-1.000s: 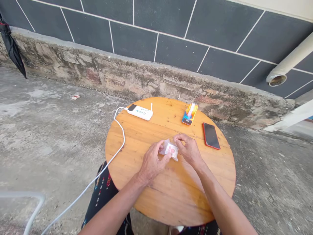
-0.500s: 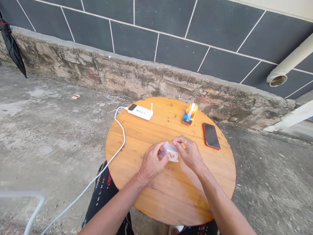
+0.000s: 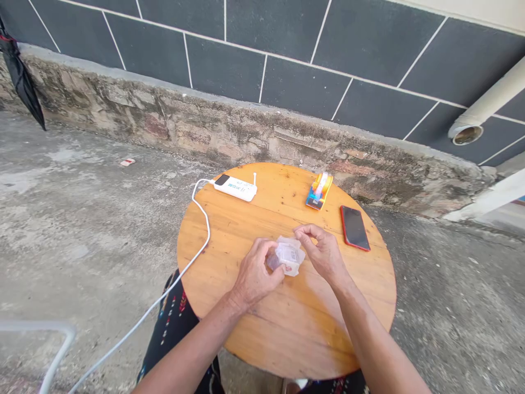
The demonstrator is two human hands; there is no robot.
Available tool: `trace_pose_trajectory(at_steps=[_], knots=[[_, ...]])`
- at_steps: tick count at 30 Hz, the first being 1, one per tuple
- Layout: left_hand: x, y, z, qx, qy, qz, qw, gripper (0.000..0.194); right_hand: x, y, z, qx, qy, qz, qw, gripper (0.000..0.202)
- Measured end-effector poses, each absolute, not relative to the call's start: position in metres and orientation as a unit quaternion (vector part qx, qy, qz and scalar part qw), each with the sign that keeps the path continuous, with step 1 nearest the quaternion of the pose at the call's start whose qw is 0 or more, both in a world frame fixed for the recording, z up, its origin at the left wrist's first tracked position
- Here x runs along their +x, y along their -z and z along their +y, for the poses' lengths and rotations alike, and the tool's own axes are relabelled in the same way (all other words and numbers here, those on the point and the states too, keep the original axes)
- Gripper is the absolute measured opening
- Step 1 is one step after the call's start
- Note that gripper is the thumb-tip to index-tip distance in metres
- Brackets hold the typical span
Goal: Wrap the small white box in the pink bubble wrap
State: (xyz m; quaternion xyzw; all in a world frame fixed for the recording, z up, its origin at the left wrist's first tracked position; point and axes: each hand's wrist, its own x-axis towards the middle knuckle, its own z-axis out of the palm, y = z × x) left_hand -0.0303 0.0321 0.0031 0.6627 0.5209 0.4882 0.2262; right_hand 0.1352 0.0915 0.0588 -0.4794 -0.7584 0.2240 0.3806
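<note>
A small whitish package (image 3: 288,255) in crinkled translucent plastic wrap, with printing on its top, sits over the middle of the round wooden table. My left hand (image 3: 259,272) grips its left side between thumb and fingers. At the package's upper right corner, the thumb and fingertips of my right hand (image 3: 322,253) are pinched together; whatever is between them is too small to make out. Beyond the hands stands an orange and blue tape dispenser (image 3: 319,191) carrying a roll of tape.
A white power strip (image 3: 235,187) with a white cable (image 3: 208,224) lies at the table's (image 3: 229,230) far left. Toward the right edge is a red-cased phone (image 3: 355,228). A stone-based wall (image 3: 246,131) runs behind, with a black umbrella (image 3: 22,82) against it.
My right hand has shifted slightly right. The package has turned a little, its printed top now shows, and the wrap's right edge sticks out farther.
</note>
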Motion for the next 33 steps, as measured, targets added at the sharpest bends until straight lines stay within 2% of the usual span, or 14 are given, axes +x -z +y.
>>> trace_pose_trajectory(at_steps=[6, 9, 23, 33], knots=[[-0.030, -0.001, 0.030, 0.670, -0.481, 0.516, 0.234, 0.059, 0.136, -0.061, 0.099, -0.493, -0.252, -0.733, 0.395, 0.020], [-0.031, -0.004, 0.030, 0.690, -0.474, 0.495, 0.234, 0.061, 0.136, -0.062, 0.104, -0.499, -0.256, -0.725, 0.401, 0.020], [-0.035, -0.013, 0.027, 0.723, -0.466, 0.449, 0.243, 0.045, 0.144, -0.055, 0.141, -0.500, -0.273, -0.698, 0.433, 0.021], [-0.034, -0.012, 0.026, 0.705, -0.480, 0.460, 0.246, 0.028, 0.143, -0.052, 0.166, -0.519, -0.260, -0.702, 0.413, 0.022]])
